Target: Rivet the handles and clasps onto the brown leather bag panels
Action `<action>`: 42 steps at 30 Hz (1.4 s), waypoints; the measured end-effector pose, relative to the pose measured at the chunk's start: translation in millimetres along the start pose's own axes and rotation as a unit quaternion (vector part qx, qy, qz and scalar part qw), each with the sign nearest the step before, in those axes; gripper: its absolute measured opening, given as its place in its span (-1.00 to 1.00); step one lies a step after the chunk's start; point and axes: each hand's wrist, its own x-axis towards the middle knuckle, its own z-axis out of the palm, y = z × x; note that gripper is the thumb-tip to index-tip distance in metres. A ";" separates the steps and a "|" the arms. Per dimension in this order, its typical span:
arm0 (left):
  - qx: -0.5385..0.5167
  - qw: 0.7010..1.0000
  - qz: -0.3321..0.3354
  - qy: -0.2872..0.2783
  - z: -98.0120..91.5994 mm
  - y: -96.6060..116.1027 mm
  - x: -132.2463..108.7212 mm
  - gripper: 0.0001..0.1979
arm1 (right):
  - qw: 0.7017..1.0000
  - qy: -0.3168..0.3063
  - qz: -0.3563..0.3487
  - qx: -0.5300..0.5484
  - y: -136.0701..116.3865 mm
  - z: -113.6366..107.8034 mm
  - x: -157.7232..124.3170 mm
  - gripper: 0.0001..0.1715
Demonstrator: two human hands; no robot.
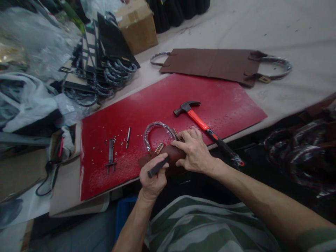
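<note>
My left hand (152,180) is closed around a short dark bar-shaped tool (158,167), whose lower end is hidden by the fingers. It is at the left part of a brown leather bag panel (174,155) at the near edge of the red board. My right hand (195,150) grips the panel's right side, thumb and forefinger spread across the leather. From the panel's far edge a plastic-wrapped loop handle (157,124) arches away from me. A gold buckle-like fitting (159,148) shows at the handle's left foot; another at the right foot is partly covered by my fingers.
On the red board (147,101) lie a claw hammer (201,120), a metal punch (128,137), a pronged metal tool (111,155) and scattered bits. Beyond lies another brown bag panel (210,64). Black handled panels (102,66) and a cardboard box (138,26) stand back left.
</note>
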 end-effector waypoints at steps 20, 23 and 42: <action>0.071 0.995 0.015 0.075 16.5 13.4 -1.9 -0.86 | 1.000 -0.005 0.003 0.003 0.3 -0.2 -0.2 -0.25; 0.079 0.995 0.003 0.058 13.5 14.6 5.2 -0.85 | 1.000 -0.003 0.005 0.001 0.1 -0.6 -0.4 -0.23; 0.126 0.991 0.032 0.037 17.9 8.2 16.1 -0.88 | 0.993 0.090 -0.023 0.073 17.2 -19.7 -11.3 -0.56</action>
